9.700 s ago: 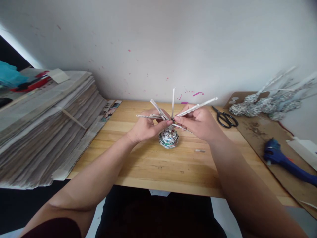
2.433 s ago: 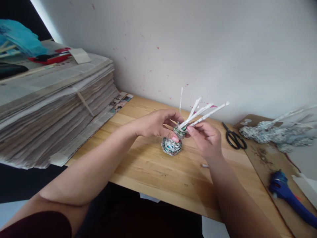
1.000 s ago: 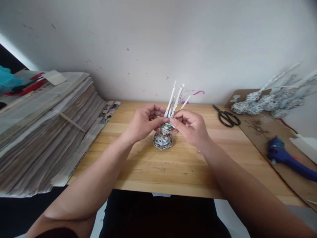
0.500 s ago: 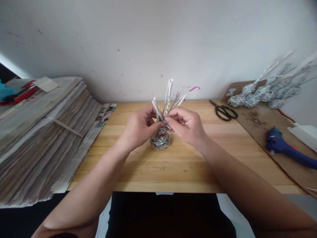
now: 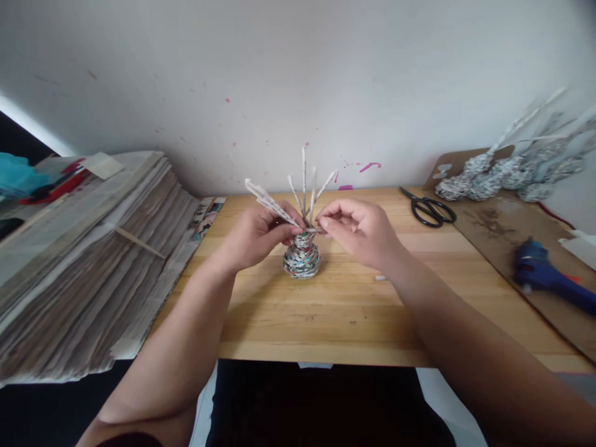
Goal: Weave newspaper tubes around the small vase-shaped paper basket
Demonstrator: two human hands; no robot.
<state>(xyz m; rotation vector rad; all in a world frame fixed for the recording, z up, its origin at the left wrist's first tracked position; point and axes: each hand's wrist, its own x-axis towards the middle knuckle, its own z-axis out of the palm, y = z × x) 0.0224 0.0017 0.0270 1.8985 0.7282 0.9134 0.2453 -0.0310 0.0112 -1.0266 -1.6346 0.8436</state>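
Note:
A small round vase woven from rolled newspaper (image 5: 302,259) stands upright on the wooden table, with several thin paper tubes (image 5: 304,180) rising and fanning out from its narrow neck. My left hand (image 5: 261,233) is closed at the left of the neck, pinching paper tubes (image 5: 267,200) that lean out to the left. On the other side, my right hand (image 5: 356,226) pinches a paper tube (image 5: 316,230) that lies across the front of the neck. The fingertips partly hide the neck.
A tall stack of newspapers (image 5: 93,267) fills the left side. Black scissors (image 5: 427,210) lie at the back right. Farther right, a blue glue gun (image 5: 549,273) rests on cardboard (image 5: 493,233), with several woven paper pieces (image 5: 496,174) behind. A pale stub (image 5: 381,277) lies near my right wrist.
The tubes at my left hand now lean farther left, and the upright ones are spread apart. A tube now lies across the neck's front. My view has turned slightly left.

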